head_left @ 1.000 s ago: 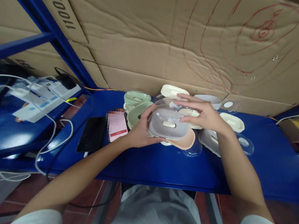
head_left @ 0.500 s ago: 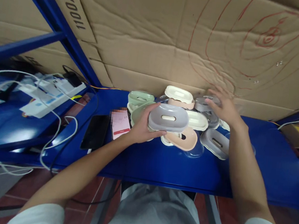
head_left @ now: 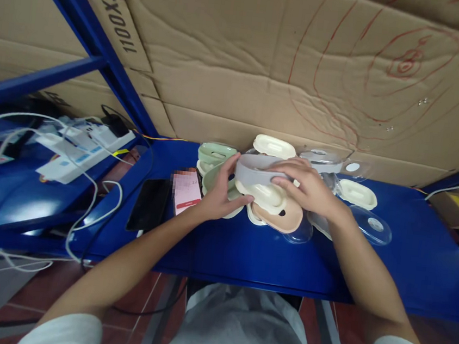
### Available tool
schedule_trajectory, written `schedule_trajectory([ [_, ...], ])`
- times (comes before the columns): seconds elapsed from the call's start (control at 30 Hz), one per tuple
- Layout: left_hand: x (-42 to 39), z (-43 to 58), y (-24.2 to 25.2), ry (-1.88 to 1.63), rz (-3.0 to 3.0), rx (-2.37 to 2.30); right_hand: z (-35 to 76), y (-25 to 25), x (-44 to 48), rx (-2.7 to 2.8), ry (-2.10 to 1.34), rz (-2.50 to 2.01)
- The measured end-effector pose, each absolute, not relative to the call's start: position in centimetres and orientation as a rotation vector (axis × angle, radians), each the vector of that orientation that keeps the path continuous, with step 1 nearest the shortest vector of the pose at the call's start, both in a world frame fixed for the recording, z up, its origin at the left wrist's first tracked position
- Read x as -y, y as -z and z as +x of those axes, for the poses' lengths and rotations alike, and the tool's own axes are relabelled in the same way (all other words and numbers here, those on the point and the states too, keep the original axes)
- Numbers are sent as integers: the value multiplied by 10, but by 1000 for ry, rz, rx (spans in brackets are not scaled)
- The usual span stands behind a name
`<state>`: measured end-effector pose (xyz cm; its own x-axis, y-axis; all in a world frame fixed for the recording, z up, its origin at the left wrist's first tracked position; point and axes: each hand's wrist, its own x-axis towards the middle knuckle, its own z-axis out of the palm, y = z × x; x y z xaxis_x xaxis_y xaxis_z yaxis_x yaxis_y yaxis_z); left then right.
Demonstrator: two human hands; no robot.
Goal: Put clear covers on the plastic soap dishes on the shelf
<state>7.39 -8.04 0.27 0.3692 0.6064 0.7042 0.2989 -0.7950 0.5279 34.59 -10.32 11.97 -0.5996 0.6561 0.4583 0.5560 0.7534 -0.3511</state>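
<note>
A grey oval soap dish [head_left: 254, 170] is tilted over a cream tray [head_left: 265, 196]. My left hand [head_left: 221, 196] is closed on the tray, its thumb along the near edge and its fingertips by the dish's left end. My right hand [head_left: 308, 184] grips the dish's right end. Just below lies a peach soap dish [head_left: 288, 219], partly covering a clear lid [head_left: 300, 235]. Left of the held pieces are green soap dishes [head_left: 216, 152]. Behind them sits another cream tray [head_left: 274, 145], near a clear lid with a white label [head_left: 320, 158].
On the right lie a cream tray [head_left: 357, 194] and a clear lid [head_left: 371, 225]. A lit phone [head_left: 186, 189] and a dark phone [head_left: 148, 204] rest at the left. Power strips [head_left: 86, 154] with white cables stand beyond a blue frame. Cardboard [head_left: 225, 56] walls the back.
My right hand has come from the clear lids at the back right to the grey dish. The dish has tipped up, showing more of the cream tray beneath.
</note>
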Motion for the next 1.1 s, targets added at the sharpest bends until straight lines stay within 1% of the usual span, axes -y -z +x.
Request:
schedule_trajectory([
  [0.1,81,73,-9,-1392,2475,-958,359,-125,105,2267,-136,-1042],
  [0.17,86,74,-13,-1327,2650,-999,362,-117,110,2202,-67,-1121],
  [0.27,97,81,-14,-1126,2900,-786,361,-86,124,2153,53,-1182],
  [0.33,103,86,-13,-974,2968,-601,362,-65,132,2163,103,-1202],
  [0.43,107,90,-11,-844,2950,-541,376,-51,138,2152,151,-1233],
  [0.6,102,83,-19,-850,2923,-661,402,-57,140,2172,265,-1328],
  [0.73,97,70,-45,-849,2994,-792,408,-49,149,2217,287,-1364],
  [0.9,93,43,-79,-697,3087,-913,423,-36,160,2176,378,-1440],
  [1.0,108,32,-86,-634,3066,-947,425,-29,158,2112,427,-1488],
  [1.1,145,35,-77,-611,2999,-979,415,-22,155,2033,460,-1485],
])
